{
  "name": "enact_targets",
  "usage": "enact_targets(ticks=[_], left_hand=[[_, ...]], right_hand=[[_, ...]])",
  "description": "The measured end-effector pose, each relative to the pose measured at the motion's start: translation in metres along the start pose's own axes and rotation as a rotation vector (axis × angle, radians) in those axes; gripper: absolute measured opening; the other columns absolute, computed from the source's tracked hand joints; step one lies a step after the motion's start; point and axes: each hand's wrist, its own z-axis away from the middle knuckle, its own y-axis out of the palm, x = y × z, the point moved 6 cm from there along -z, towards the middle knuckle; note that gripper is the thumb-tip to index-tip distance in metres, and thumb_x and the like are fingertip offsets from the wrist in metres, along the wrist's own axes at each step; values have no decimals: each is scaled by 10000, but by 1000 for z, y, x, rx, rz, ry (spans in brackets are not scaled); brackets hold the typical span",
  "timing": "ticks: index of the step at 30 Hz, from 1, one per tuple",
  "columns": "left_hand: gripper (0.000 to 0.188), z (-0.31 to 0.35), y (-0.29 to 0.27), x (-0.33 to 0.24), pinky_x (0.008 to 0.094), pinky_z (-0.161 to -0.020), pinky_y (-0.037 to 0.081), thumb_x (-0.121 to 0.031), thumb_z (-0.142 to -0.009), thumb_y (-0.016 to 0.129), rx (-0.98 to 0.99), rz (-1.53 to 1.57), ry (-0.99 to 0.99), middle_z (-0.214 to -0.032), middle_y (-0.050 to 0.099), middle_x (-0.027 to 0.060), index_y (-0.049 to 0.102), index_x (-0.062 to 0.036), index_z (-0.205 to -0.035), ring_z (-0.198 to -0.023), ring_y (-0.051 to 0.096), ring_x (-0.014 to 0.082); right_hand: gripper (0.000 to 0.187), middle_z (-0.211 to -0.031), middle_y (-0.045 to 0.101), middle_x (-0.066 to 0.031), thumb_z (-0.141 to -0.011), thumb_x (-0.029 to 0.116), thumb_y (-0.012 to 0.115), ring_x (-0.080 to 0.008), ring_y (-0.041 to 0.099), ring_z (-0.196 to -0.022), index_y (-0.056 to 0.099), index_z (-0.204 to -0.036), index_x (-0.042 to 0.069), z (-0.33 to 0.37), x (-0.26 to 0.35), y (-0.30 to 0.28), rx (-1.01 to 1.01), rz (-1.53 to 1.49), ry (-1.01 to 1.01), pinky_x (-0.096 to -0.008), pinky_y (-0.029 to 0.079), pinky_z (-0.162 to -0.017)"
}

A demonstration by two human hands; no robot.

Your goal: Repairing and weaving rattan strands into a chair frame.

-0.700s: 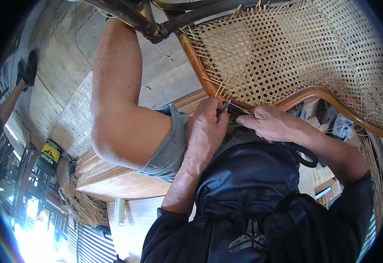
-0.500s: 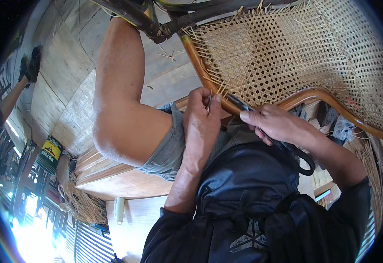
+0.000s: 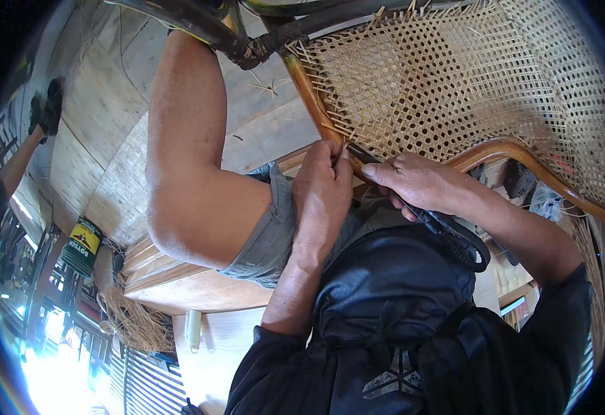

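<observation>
A woven cane panel [image 3: 447, 90] is set in a brown, glossy curved wooden frame [image 3: 308, 97]. Loose cane ends [image 3: 344, 130] stick out along its left edge. At the panel's lower left corner, my left hand [image 3: 322, 183] is closed, thumb and forefinger pinched by the frame on something thin that is mostly hidden. Beside it, my right hand [image 3: 413, 181] wraps round a dark hand tool with black handles [image 3: 447, 234]. The tool's dark tip [image 3: 362, 149] reaches the frame and the cane ends, close to my left fingertips. Its exact kind does not show.
Dark poles [image 3: 247, 50] cross above my bare leg [image 3: 185, 138]. On the left stand a green and yellow can [image 3: 81, 247] and a bundle of loose fibres [image 3: 133, 321]. Cane scraps [image 3: 269, 87] lie on the plank floor [image 3: 108, 117]. Another person's foot [image 3: 50, 111] shows at far left.
My right hand has shifted slightly left with the tool, whose tip is now nearer my left fingertips. The thin metal piece seen at my left fingers earlier is now mostly hidden.
</observation>
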Motion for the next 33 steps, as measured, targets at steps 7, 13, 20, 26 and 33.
enact_targets(ticks=[7, 13, 20, 26, 33], left_hand=[[146, -1, -2, -1, 391, -706, 467, -87, -837, 542, 8, -21, 7, -901, 588, 200, 538, 1, -953, -818, 596, 354], [154, 0, -4, -2, 392, -720, 468, -72, -830, 537, 7, -12, -2, -904, 584, 193, 532, 2, -965, -814, 596, 342], [212, -15, -13, 0, 334, -810, 439, -71, -873, 464, -220, 39, 123, -1008, 554, 187, 524, 13, -1058, -903, 562, 273], [283, -30, -9, -3, 380, -823, 467, -38, -838, 469, -134, -44, 82, -1040, 530, 193, 509, 9, -1114, -930, 576, 332], [315, -37, 7, 54, 463, -807, 445, -255, -894, 458, 80, -33, -123, -1056, 531, 239, 508, -13, -1090, -967, 531, 414]], right_hand=[[604, -525, 463, -37, -926, 531, 362, -126, 501, -425, 483, -678, -7, -3, 11, 1, 1, 184, -111, -272, 409, -411], [576, -524, 460, -34, -919, 514, 411, -122, 491, -414, 497, -693, -9, 0, -1, 2, -49, 189, -101, -257, 394, -397], [552, -531, 464, -38, -923, 482, 419, -141, 517, -430, 526, -749, -30, 14, -12, 5, -38, -168, -6, -269, 404, -401], [529, -552, 484, -34, -899, 500, 462, -129, 511, -433, 524, -727, 4, 11, -5, 1, -16, -319, 30, -260, 394, -400], [380, -563, 539, -58, -946, 361, 367, -173, 538, -450, 545, -792, 63, 26, 15, 0, 39, -308, -88, -301, 443, -426]])
